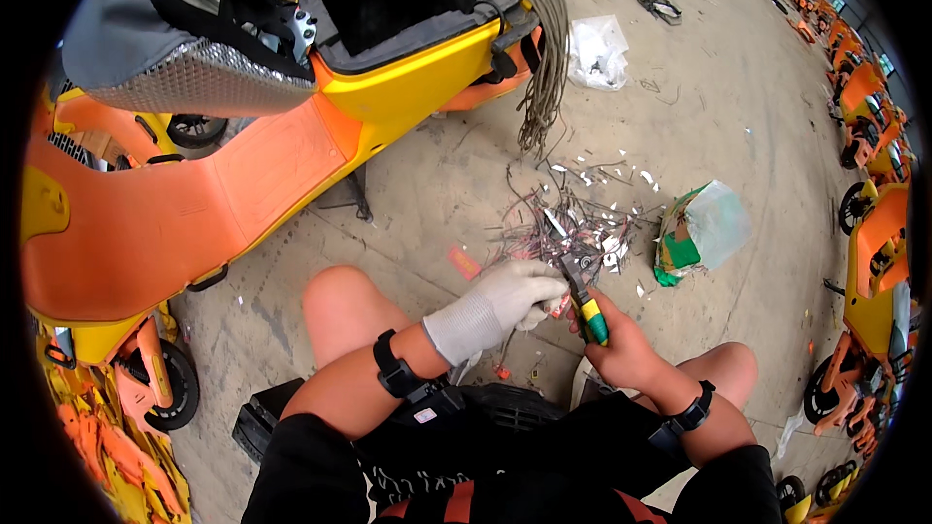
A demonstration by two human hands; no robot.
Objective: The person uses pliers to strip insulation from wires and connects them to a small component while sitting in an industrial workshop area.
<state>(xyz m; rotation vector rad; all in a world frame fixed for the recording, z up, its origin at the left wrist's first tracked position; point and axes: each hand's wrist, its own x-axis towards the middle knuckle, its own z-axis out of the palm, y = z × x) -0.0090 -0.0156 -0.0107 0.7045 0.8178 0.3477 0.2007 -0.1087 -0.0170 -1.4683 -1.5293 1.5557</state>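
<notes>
My left hand (490, 306), in a pale knit glove, is closed with its fingers pinched together just left of the tool. A small red and white bit (557, 305) shows at its fingertips, too small to name. Bare, my right hand (621, 344) is wrapped round a pair of cutting pliers (588, 311) with yellow and green handles. Their dark jaws point up and away, close beside the gloved fingers. Just beyond both hands, a loose heap of cut wire scraps (544, 223) and white connector pieces lies on the concrete floor.
An orange and yellow scooter (282, 150) stands at the left, a bundle of grey cables (549, 49) hanging off its seat end. Right of the scraps is an opened green and clear plastic bag (714, 223). A white bag (597, 53) lies farther off; more scooters (869, 272) line the right.
</notes>
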